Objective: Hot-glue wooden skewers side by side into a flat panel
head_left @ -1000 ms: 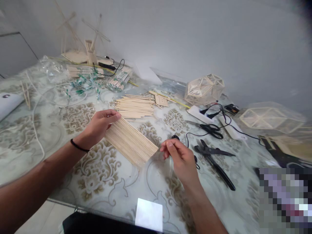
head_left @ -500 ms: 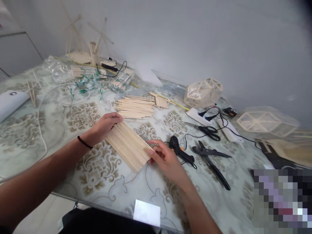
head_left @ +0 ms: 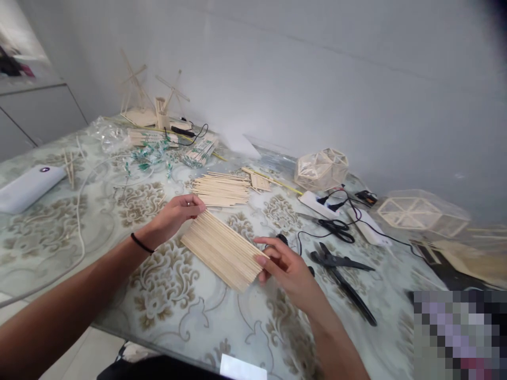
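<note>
Pale wood panel (head_left: 222, 250) of side-by-side sticks, over the table (head_left: 166, 295), between both hands; contact with tabletop unclear. Left hand (head_left: 180, 214) pinches its far-left corner; right hand (head_left: 287, 269), loosely curled, holds the right end. Probably light, stiff lengthwise, weak between sticks; grip opposite ends. Right fingertips partly hidden; black tool (head_left: 282, 238) behind mostly covered.

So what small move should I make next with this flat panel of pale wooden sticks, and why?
I'd probably slide your right hand along the right end of the flat panel of pale wooden sticks to feel whether the tips are level: it's at that end's far corner, while your left hand grips the other end.
</note>
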The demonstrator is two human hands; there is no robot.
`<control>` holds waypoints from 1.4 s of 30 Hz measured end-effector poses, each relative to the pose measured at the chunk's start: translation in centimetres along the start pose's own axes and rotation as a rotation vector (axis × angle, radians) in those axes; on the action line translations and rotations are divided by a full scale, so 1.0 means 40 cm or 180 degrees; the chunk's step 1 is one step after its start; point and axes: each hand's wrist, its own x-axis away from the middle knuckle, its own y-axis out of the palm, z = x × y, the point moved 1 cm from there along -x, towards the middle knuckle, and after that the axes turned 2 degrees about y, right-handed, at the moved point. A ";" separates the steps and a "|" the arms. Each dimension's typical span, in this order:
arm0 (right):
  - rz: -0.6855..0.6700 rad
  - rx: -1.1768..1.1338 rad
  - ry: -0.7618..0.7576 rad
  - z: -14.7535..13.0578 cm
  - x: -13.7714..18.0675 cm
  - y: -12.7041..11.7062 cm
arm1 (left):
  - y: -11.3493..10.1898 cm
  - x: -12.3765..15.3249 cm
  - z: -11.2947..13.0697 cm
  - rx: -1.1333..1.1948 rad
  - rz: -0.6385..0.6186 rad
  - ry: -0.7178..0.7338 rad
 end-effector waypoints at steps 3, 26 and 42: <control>0.0274 0.0100 -0.0138 0.002 0.017 -0.026 | 0.004 0.015 0.012 0.0042 -0.0407 0.0241; 0.0941 0.0588 -0.2075 -0.008 0.088 -0.067 | -0.006 0.079 0.133 -0.0778 -0.2443 0.0788; 0.0668 -0.0422 -0.0939 -0.021 0.063 -0.017 | -0.020 0.056 0.106 -0.0224 -0.1764 0.0456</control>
